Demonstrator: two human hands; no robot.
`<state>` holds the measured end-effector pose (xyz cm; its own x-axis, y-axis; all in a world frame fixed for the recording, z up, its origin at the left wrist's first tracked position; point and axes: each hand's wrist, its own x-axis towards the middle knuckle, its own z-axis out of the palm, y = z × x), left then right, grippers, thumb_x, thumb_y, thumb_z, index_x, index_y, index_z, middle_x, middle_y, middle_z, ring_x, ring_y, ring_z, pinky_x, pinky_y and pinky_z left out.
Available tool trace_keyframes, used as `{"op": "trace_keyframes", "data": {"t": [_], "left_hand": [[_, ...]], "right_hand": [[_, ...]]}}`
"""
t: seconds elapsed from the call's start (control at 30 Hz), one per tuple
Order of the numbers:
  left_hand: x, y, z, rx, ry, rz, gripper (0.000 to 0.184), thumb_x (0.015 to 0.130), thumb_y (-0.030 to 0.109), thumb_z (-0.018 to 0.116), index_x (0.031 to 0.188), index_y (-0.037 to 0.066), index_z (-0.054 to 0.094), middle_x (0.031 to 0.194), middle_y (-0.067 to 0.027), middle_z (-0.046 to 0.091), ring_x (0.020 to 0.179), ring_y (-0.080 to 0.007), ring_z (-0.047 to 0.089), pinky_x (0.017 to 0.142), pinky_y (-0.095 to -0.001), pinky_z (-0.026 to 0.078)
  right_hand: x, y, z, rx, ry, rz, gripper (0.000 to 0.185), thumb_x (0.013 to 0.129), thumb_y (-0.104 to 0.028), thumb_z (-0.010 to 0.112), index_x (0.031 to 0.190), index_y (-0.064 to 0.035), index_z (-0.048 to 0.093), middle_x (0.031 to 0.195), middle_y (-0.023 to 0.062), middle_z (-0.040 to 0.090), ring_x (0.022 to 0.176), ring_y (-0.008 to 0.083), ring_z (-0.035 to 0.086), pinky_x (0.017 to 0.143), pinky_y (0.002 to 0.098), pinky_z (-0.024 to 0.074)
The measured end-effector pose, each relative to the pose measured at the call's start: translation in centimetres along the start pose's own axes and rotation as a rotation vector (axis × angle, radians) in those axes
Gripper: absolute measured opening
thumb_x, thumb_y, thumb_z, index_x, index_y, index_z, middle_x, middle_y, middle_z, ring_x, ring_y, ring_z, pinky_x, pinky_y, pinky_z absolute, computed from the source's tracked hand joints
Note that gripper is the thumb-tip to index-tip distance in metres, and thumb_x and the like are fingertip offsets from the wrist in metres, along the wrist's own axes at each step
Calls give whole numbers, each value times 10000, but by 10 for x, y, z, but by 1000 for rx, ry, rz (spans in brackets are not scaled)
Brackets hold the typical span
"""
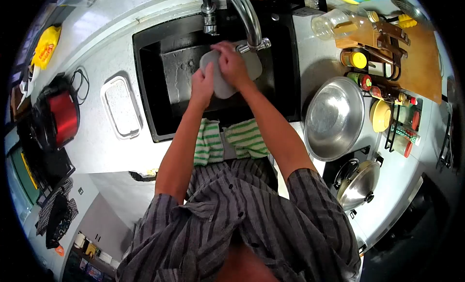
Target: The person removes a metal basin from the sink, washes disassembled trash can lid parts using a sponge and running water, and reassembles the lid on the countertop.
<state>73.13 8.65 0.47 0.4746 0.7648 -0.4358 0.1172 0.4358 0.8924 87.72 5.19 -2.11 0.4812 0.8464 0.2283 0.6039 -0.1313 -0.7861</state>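
Observation:
Over the black sink [145, 88], under the faucet, both hands are on a grey plastic container [224, 88] with rounded corners, tilted up. My left hand [202, 86] grips its left side, thumb pointing up. My right hand [232, 66] is closed over its upper edge and face, slightly blurred. Whether a sponge or cloth is under the right palm cannot be seen. A second grey rounded piece [254, 65] lies just right of the right hand, below the spout. On the counter to the left rests a white-rimmed lid [105, 95] with a clear middle.
The chrome faucet [247, 15] arches over the sink. To the right stand a large steel bowl [334, 117], a yellow-lidded jar [357, 60], a yellow bowl [381, 116] and a lidded pan [359, 186]. A red cooker [63, 115] sits left. A green-striped towel [208, 141] hangs in front.

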Motion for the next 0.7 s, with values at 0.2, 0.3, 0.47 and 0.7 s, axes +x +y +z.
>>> {"op": "trace_keyframes", "data": {"t": [0.2,0.3,0.47,0.7], "left_hand": [[-22,12,-14,-250,72,-79,326,1045,310,568,1112,4,660,1018,-39,683,874,-109,618,766,-283,512],[0,-11,-5,-353,99,-79,316,1050,307,553,1127,14,644,1043,-48,681,895,-134,637,779,-297,525],[17,-3,7,-377,99,-137,296,1051,298,548,1131,24,628,1058,-63,678,923,-160,647,793,-324,544],[-1,-13,-8,-536,165,-234,398,1041,281,561,1302,-16,516,1231,-129,636,1100,-257,650,923,-406,554]], "right_hand": [[-13,96,-7,-62,88,425,311,913,-131,550,1180,-1,645,1200,260,614,1103,459,582,924,518,482],[-27,27,-5,-82,85,347,328,890,-96,540,1187,4,637,1208,240,613,1129,451,562,957,523,461],[-50,-69,2,-2,118,-13,436,829,-29,530,1253,-38,630,1304,178,617,1247,391,541,1081,470,420],[-62,45,-18,-93,251,214,428,848,-35,512,1260,15,615,1338,231,571,1261,414,506,1096,499,390]]}}
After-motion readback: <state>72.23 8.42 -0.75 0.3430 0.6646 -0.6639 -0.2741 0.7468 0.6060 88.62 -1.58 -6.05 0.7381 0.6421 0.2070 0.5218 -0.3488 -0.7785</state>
